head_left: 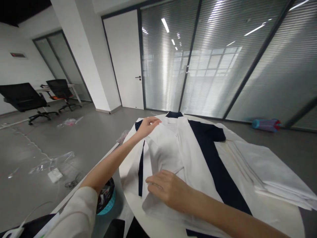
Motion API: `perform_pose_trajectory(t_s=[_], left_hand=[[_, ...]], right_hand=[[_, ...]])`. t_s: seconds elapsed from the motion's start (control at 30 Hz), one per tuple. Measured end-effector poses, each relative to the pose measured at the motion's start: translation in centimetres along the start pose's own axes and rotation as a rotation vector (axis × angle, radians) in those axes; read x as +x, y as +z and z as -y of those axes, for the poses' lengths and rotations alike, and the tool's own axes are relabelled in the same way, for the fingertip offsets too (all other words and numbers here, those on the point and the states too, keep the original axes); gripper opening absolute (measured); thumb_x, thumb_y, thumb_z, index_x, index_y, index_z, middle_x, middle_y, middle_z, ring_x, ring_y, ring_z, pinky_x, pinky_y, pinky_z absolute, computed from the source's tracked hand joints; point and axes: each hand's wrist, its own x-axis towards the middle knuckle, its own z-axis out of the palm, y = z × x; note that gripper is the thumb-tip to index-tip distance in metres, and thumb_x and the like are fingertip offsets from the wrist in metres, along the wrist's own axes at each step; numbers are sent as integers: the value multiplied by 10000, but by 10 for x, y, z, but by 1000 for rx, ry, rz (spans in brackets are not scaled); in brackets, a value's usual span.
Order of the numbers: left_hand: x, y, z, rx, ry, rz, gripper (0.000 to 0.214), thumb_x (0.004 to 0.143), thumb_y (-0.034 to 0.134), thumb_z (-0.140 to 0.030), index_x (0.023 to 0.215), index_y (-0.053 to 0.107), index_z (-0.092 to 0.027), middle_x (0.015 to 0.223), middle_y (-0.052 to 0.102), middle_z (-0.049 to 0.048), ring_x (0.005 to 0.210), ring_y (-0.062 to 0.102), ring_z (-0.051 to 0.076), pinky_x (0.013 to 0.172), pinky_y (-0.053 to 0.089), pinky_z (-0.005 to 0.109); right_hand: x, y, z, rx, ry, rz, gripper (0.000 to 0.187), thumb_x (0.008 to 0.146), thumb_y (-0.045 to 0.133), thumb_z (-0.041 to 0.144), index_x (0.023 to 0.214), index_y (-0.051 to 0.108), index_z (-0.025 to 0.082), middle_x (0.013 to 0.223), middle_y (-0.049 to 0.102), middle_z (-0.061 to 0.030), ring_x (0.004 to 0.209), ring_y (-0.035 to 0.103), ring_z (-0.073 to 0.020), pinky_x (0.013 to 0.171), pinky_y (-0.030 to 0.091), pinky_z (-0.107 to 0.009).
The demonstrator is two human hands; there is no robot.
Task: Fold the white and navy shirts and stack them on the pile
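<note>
A white shirt [170, 148] lies spread over a dark navy garment [213, 155] on a round white table [284, 218]. My left hand [148, 126] is at the shirt's far left shoulder, near the collar, with thumb and fingers pinched together on the cloth. Closer to me, my right hand [169, 191] has curled fingers gripping the shirt's near left part, and the fabric creases around it. Navy cloth shows at the collar, along the left edge, and on the right with its short sleeve.
A stack of folded white cloth [267, 165] lies on the table's right. Below the left edge stands a blue bin [107, 203] with a black liner. A power strip [54, 175], cables and clear plastic are on the floor. Office chairs [21, 97] stand at far left.
</note>
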Motion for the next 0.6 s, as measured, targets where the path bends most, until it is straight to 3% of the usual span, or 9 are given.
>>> perform_pose_trajectory(t_s=[0.03,0.13,0.27,0.4,0.6], left_hand=[[24,7,17,123,-134,27,269,971,524,-287,1080,722,-139,1049,721,61,927,647,154,803,499,228],[76,26,67,237,-273,52,233,919,605,-171,1122,690,-94,1150,692,104,1052,626,203,918,490,294],[112,43,114,323,-446,125,287,920,662,-270,1164,636,-121,1180,646,92,1057,633,234,899,542,408],[135,54,139,344,-568,204,319,952,623,-345,1195,614,-137,1165,637,80,988,651,218,831,574,394],[155,64,152,310,-564,183,311,937,647,-333,1188,621,-150,1165,635,73,1009,649,225,828,571,378]], right_hand=[[-7,-3,3,-16,18,-6,182,976,481,119,1020,646,181,1020,699,-106,856,639,-193,728,484,-341],[-25,-5,12,-41,79,-18,162,981,492,128,984,644,187,959,703,-96,815,624,-186,716,467,-331],[-46,-7,18,-43,154,-55,149,990,496,161,948,639,176,926,703,-78,799,589,-188,725,451,-344],[-56,-13,18,21,184,-102,133,994,499,139,934,617,153,877,681,-32,785,555,-161,742,419,-320],[-60,-2,14,109,193,-116,179,1025,451,145,933,604,160,885,672,-33,821,560,-142,749,392,-294]])
